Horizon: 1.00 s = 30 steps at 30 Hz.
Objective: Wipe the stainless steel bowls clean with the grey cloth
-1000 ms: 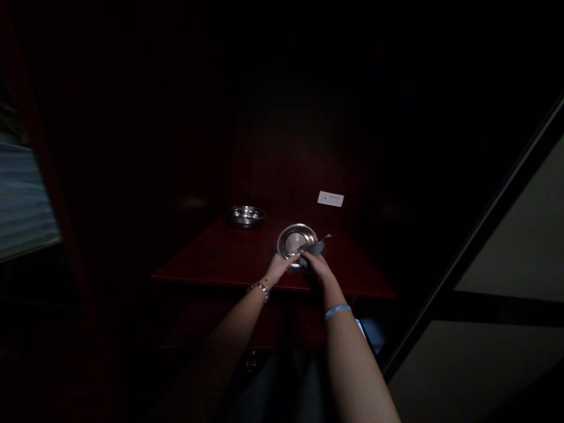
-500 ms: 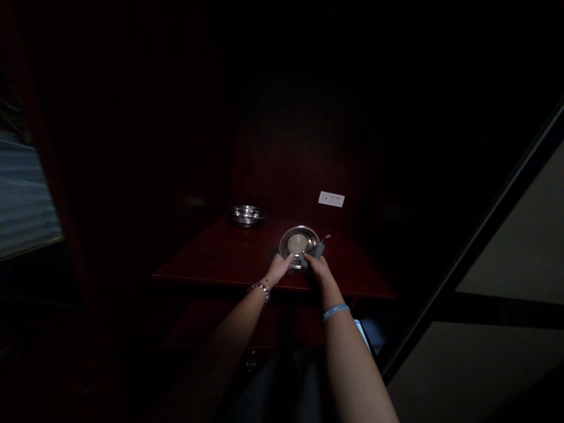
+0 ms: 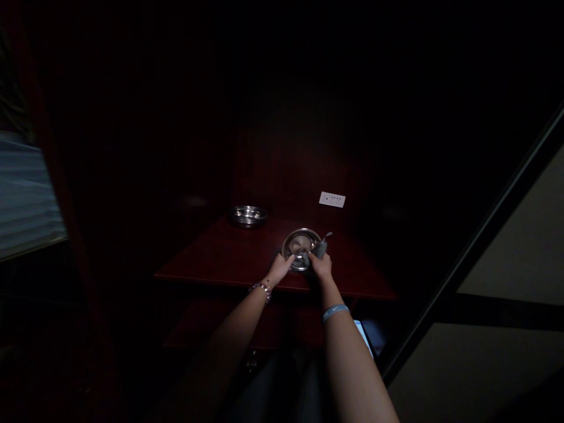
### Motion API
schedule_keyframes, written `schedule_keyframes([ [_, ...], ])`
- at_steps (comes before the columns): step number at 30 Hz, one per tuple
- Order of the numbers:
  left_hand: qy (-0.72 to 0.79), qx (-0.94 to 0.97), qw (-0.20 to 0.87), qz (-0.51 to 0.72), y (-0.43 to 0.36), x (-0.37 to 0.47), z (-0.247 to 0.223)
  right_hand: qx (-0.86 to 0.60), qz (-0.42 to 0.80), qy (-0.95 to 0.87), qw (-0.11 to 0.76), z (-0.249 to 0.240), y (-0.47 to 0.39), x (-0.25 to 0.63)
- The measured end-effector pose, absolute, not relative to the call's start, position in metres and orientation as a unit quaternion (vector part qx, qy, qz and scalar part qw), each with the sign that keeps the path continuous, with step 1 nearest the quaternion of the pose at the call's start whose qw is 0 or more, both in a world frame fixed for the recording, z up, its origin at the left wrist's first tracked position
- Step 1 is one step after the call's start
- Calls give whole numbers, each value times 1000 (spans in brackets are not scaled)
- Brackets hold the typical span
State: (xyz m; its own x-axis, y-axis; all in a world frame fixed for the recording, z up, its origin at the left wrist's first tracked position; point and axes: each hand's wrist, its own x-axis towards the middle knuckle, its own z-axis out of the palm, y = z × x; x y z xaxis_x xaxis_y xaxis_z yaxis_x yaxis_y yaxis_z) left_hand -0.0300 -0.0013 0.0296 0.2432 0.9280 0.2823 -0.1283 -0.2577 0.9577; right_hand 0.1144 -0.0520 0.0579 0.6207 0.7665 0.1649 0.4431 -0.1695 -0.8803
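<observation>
A round, shiny metal dish [image 3: 301, 242] is held above the front of a dark red shelf [image 3: 207, 261], tilted so that its inside faces me. My left hand [image 3: 279, 269] is closed on its lower left rim, thumb on the inside. My right hand [image 3: 321, 266] is closed on a grey cloth [image 3: 322, 248], pressed against the dish's right side near the rim. Its fingers behind the cloth are hidden. Farther back on the left, a stack of similar metal dishes [image 3: 247, 215] rests on the shelf.
A white socket panel [image 3: 332, 200] is on the back wall. Below the shelf at right a lit phone-like screen [image 3: 363, 337] shows. A lower red board [image 3: 198, 332] lies underneath. Pale blue pleated material [image 3: 29, 194] stands at far left. Most surroundings are very dark.
My right hand and the cloth have shifted slightly to the right on the dish. The dish has tilted a little, and the stack stays put.
</observation>
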Motion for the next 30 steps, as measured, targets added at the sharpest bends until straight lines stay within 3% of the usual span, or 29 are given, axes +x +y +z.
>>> schedule_keyframes([
  [14, 297, 623, 542, 480, -19, -32, 42, -684, 226, -318, 617, 52, -41, 120],
  [21, 186, 716, 523, 423, -25, -30, 42, -669, 252, -305, 630, 49, -34, 120],
  [30, 294, 738, 442, 417, -13, -28, 31, -613, 326, -350, 629, 50, -39, 112],
])
